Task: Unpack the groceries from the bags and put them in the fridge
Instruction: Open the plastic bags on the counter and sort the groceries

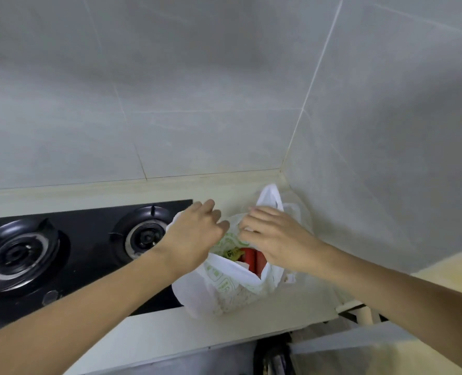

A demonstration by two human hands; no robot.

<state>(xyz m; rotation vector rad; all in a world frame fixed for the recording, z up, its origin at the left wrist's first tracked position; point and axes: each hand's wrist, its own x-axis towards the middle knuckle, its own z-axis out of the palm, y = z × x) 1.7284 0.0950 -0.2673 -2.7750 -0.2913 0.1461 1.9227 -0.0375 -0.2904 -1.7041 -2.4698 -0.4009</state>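
Observation:
A white plastic bag (219,288) with green print stands on the pale countertop (170,331), beside the hob and near the wall corner. Its mouth is spread, showing a red item (252,259) and a yellow-labelled packet (232,253) inside; the rest of the contents are hidden. My left hand (194,234) lies over the bag's left rim with fingers curled on the plastic. My right hand (273,236) grips the right rim just below the upright white handle (269,196). No fridge is in view.
A black glass gas hob (89,239) with two burners lies left of the bag, and the bag's bottom overlaps its right edge. Grey tiled walls meet in a corner behind the bag. The counter's front edge runs along the bottom; white pipes (359,312) show lower right.

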